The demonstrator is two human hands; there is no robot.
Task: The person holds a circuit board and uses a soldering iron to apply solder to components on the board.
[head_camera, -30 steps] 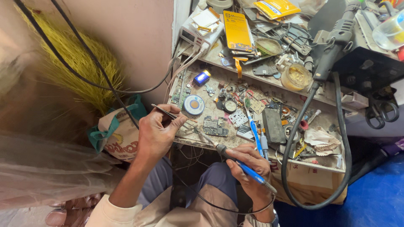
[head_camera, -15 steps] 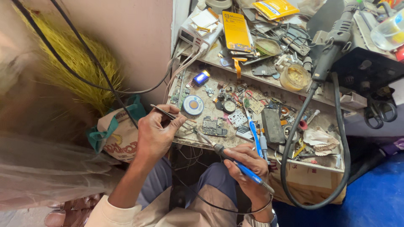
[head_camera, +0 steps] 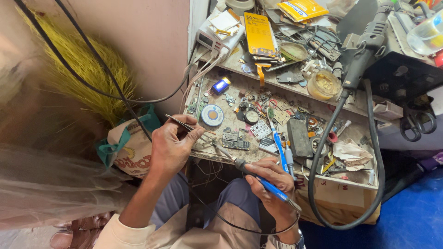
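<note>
My left hand [head_camera: 173, 145] pinches a pair of thin metal tweezers [head_camera: 181, 123] at the near left edge of a cluttered workbench [head_camera: 258, 159]. My right hand [head_camera: 273, 177] grips a blue-handled soldering iron [head_camera: 258, 177], its tip pointing up-left toward a small green circuit board [head_camera: 235, 138] lying on the bench. The iron's black cord loops down across my lap. The tweezers' tips sit close to that board, just left of it.
A round solder spool [head_camera: 212, 115], a blue pen [head_camera: 276, 140], a dark phone [head_camera: 300, 138] and several small parts litter the bench. A rotary tool [head_camera: 364, 50] with thick black hose hangs at right. A yellow broom [head_camera: 87, 78] and cloth bag [head_camera: 131, 147] stand left.
Both hands stay in nearly the same place; the soldering iron's tip has edged slightly toward the circuit board.
</note>
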